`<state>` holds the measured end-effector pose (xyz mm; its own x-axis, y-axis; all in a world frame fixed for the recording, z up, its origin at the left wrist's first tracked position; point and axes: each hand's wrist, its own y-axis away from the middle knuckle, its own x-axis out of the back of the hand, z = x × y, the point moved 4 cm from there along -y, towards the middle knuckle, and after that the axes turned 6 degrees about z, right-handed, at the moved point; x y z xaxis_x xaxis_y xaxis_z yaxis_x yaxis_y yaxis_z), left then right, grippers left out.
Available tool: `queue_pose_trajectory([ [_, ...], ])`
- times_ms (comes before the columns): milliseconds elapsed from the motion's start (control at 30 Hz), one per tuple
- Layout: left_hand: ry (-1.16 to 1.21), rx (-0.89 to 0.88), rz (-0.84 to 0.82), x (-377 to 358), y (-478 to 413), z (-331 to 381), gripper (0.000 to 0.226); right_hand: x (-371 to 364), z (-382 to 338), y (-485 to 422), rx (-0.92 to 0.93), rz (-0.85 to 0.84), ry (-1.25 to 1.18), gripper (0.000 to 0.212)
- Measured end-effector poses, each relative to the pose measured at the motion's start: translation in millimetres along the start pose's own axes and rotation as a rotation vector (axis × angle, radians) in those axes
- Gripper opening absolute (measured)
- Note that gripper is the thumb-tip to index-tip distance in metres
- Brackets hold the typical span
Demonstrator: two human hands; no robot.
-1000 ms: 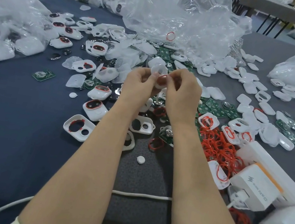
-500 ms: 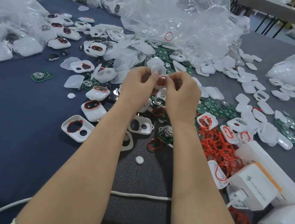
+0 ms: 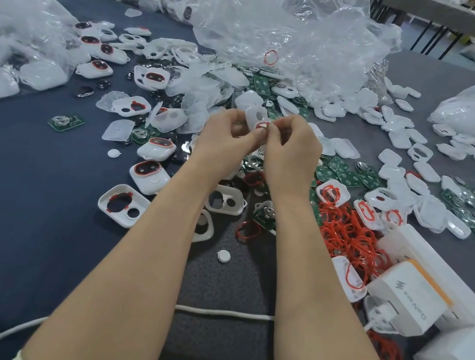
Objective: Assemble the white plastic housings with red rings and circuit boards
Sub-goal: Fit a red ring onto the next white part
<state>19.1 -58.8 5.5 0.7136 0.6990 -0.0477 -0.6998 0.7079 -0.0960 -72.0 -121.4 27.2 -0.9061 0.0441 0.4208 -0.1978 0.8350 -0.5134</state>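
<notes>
We record the left hand [image 3: 227, 142] and right hand [image 3: 292, 154] held together above the surface [image 3: 6, 204], fingers curled, both pinching one white housing [image 3: 254, 115] with a red ring [image 3: 261, 126] at its lower opening; loose red rings [image 3: 346, 232] lie near the right forearm

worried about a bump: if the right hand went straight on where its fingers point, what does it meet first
The right hand pinches the white plastic housing with a red ring; beyond it, probably the left hand.
</notes>
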Motion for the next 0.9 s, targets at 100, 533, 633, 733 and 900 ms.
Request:
queue_pose_trajectory([
  [100,0.048,0.017,0.005,0.4,0.1,0.5,0.024,0.3,0.1,0.6,-0.024,-0.015,-0.038,0.008],
  [533,0.037,0.038,0.04,4.5,-3.5,-5.4,0.011,-0.2,-2.6,1.0,0.084,-0.062,0.059,0.01],
  [633,-0.065,-0.024,0.088,4.8,-4.2,-2.1,0.016,-3.2,-4.8,2.6,0.107,-0.067,0.089,0.011],
  [733,-0.138,-0.056,0.098,3.4,-4.7,-0.3,0.014,-7.7,-2.2,1.6,0.052,-0.107,0.103,0.01],
  [900,-0.448,-0.264,0.133,-3.6,1.3,7.8,0.016,-8.1,5.7,-1.3,-0.071,-0.126,0.089,0.009],
])
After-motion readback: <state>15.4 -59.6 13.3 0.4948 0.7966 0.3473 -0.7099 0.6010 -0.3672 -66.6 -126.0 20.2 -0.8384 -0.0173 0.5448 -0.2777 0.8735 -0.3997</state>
